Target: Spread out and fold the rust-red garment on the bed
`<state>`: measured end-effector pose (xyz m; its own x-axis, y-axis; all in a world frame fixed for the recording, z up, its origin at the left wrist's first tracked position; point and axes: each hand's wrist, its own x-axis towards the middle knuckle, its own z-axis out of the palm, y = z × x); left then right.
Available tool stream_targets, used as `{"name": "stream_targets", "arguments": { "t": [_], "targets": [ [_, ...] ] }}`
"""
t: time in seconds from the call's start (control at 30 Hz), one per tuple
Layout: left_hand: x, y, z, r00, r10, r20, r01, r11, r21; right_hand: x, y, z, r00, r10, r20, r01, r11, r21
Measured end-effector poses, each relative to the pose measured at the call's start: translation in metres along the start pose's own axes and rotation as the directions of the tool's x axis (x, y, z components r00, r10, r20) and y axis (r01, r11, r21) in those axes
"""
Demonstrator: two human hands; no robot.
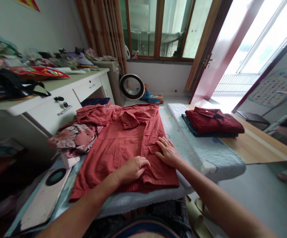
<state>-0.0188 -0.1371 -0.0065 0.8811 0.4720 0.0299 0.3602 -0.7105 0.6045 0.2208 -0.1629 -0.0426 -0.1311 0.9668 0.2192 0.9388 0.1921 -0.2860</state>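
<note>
A brick-red jacket (118,142) is spread front side up over a padded table cover, its collar toward the far side. My left hand (133,169) is on the lower front of the jacket, fingers curled and closed at the edge of the front opening. Flat on the right front panel, by a pocket flap, lies my right hand (167,152) with its fingers spread. A floral cloth bundle (77,138) is heaped against the jacket's left side. To the right sits a folded dark red garment (214,120) on top of a dark teal folded piece (190,129).
The pale blue padded cover (195,153) partly covers a wooden tabletop (260,145). A whitish panel with a dark round spot (45,198) lies at the near left. A white desk (66,99) piled with clutter stands left. Beige slippers (195,215) are on the floor below.
</note>
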Motion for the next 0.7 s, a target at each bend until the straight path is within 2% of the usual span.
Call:
{"name": "stream_targets", "arguments": {
  "t": [0.1,0.17,0.3,0.43,0.5,0.57,0.63,0.7],
  "targets": [
    [0.015,-0.013,-0.013,0.998,0.054,0.025,-0.054,0.998,0.022,0.002,0.006,0.008,0.998,-0.023,0.059,0.025,0.999,-0.035],
    [0.029,-0.025,-0.023,0.998,0.055,-0.031,-0.053,0.996,0.067,0.001,0.007,0.009,0.997,-0.028,0.066,0.031,0.998,-0.047],
    [0.062,-0.06,-0.045,0.975,-0.088,-0.205,0.129,0.972,0.197,0.0,0.009,0.011,0.996,-0.03,0.082,0.034,0.998,-0.056],
    [0.089,-0.1,-0.057,0.922,-0.214,-0.322,0.332,0.866,0.375,-0.001,0.005,0.011,0.994,0.009,0.113,-0.004,0.999,-0.046],
    [0.097,-0.117,-0.058,0.885,-0.244,-0.395,0.415,0.799,0.435,0.002,0.002,0.004,0.99,0.037,0.134,-0.03,0.998,-0.05],
    [0.102,-0.132,-0.058,0.831,-0.281,-0.48,0.506,0.74,0.443,0.011,0.001,-0.009,0.985,0.025,0.173,-0.016,0.998,-0.056],
    [0.107,-0.144,-0.06,0.75,-0.338,-0.569,0.611,0.682,0.401,0.029,0.002,-0.028,0.961,-0.043,0.272,0.054,0.998,-0.033],
    [0.111,-0.155,-0.064,0.664,-0.424,-0.616,0.705,0.63,0.327,0.057,0.006,-0.045,0.915,-0.062,0.398,0.062,0.998,0.012]
  ]
}}
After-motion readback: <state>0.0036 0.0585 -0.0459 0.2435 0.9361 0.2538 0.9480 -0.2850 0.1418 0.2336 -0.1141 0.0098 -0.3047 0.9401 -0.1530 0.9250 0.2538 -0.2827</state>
